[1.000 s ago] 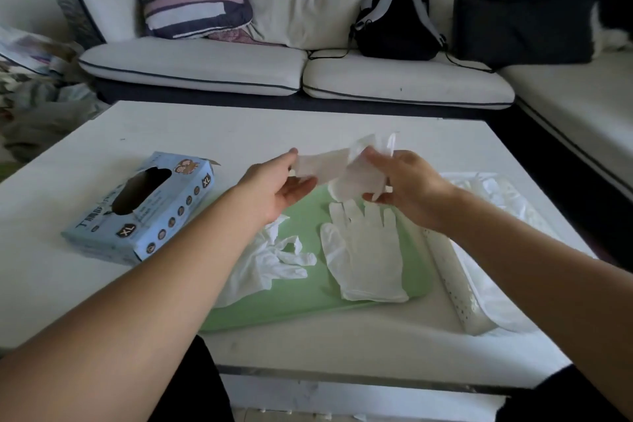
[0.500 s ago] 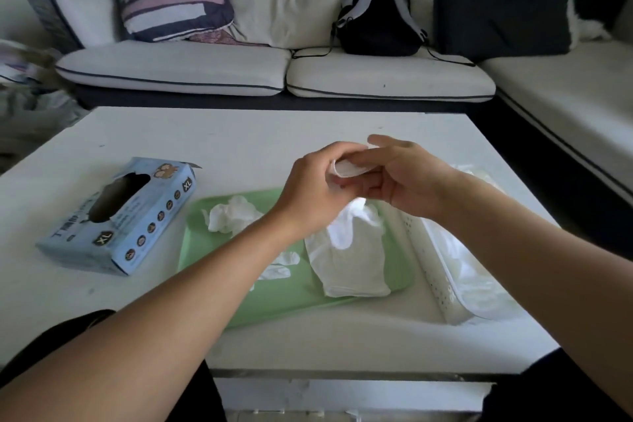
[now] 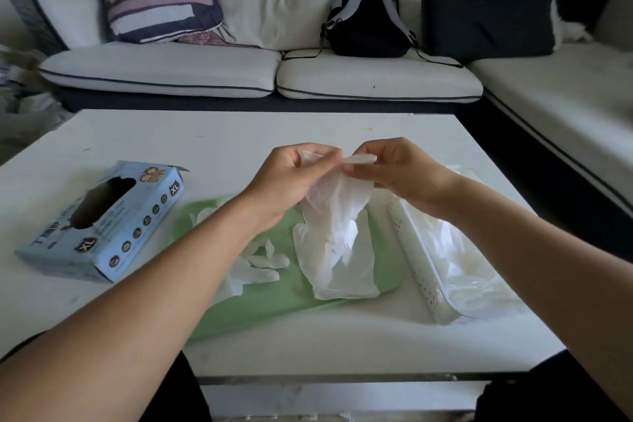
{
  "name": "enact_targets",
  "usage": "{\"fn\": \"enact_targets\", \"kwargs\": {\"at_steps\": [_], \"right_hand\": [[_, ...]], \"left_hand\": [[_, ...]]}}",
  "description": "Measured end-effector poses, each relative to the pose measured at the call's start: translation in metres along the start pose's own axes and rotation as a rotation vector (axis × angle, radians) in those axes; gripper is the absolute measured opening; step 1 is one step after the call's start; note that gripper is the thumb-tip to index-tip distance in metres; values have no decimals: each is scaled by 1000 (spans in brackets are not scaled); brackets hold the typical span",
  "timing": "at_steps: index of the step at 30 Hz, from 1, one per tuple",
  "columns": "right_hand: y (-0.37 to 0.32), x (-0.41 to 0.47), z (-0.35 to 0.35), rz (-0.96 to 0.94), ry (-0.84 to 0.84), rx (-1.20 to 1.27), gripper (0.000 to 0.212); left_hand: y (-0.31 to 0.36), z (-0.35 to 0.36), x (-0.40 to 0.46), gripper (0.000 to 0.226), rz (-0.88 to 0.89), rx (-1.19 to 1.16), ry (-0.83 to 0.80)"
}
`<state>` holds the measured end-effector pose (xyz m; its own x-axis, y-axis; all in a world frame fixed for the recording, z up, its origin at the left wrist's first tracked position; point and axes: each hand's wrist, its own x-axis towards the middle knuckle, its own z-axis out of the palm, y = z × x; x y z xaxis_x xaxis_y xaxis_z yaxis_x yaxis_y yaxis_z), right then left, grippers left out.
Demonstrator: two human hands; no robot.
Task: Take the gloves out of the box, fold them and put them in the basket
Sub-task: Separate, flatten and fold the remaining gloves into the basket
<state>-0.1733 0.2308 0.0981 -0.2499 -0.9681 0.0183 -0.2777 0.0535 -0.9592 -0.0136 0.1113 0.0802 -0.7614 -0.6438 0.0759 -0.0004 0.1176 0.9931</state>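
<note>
A white desk [image 3: 239,134] carries a green mat [image 3: 291,308], a white basket [image 3: 416,260] at its right and a blue glove box [image 3: 113,229] at its left. Above the mat, the left hand [image 3: 291,178] and right hand [image 3: 404,168] pinch a hanging white glove [image 3: 334,202], fingers clamped on its top edge.

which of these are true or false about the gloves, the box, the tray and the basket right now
1. Both hands pinch one white glove above the green tray. True.
2. The blue glove box sits right of the tray. False: it lies to the left.
3. The white basket stands on the sofa. False: it is on the table, right of the tray.
4. Another glove lies flat on the tray. True.
</note>
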Motion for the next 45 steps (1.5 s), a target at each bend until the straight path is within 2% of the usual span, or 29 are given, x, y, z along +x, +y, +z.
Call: {"fn": "enact_targets", "kwargs": {"at_steps": [2, 3, 5, 7, 10, 12, 14, 16, 19, 20, 21, 22, 24, 28, 31, 34, 36, 40, 45], "right_hand": [[-3, -1, -4, 27, -22, 89, 22], [-4, -3, -5, 59, -34, 125, 20], [-3, -5, -6, 141, -86, 189, 26], [0, -6, -6, 203, -130, 216, 23], [10, 1, -7, 239, -53, 91, 8], [22, 11, -7, 253, 28, -15, 9], [26, 21, -4, 221, 137, -102, 11], [21, 28, -5, 57, 290, -154, 9], [-6, 32, -9, -318, 442, -285, 6], [-10, 29, -10, -397, 456, -334, 6], [-10, 26, -9, -433, 456, -387, 9], [-4, 23, -8, -442, 445, -465, 12], [18, 16, -1, -360, 341, -679, 13], [61, -5, 13, 0, -67, -966, 10], [72, -12, 24, 45, -148, -1143, 18], [73, -12, 27, 56, -156, -1199, 22], [73, -15, 27, 53, -187, -1241, 19], [69, -21, 30, 46, -224, -1246, 20], [76, -26, 40, 65, -336, -1301, 25]], "left_hand": [[3, -4, -4, 48, -25, 10, -94], [4, -7, -5, 49, -38, 25, -136], [2, -12, -6, 40, -60, 58, -178], [2, -14, -6, 25, -120, 75, -193], [-2, -14, 0, 13, -234, 183, -145], [-12, -18, 12, 22, -268, 256, -54], [-20, -19, 22, 41, -198, 285, 21], [-21, -18, 30, 48, -18, 271, 142], [-5, -19, 33, 24, 321, 313, 302], [-1, -21, 32, 10, 403, 313, 304], [0, -22, 30, 6, 442, 325, 273], [-4, -24, 26, 10, 442, 360, 229], [-24, -26, 19, 13, 332, 516, 114], [-76, -21, 2, 4, 93, 984, -217], [-91, -11, -12, 7, 45, 1148, -382], [-85, -4, -18, 8, 107, 1209, -384], [-77, -3, -17, 18, 136, 1193, -376], [-70, 1, -21, 16, 128, 1217, -472], [-73, 10, -29, 23, 122, 1283, -573]]}}
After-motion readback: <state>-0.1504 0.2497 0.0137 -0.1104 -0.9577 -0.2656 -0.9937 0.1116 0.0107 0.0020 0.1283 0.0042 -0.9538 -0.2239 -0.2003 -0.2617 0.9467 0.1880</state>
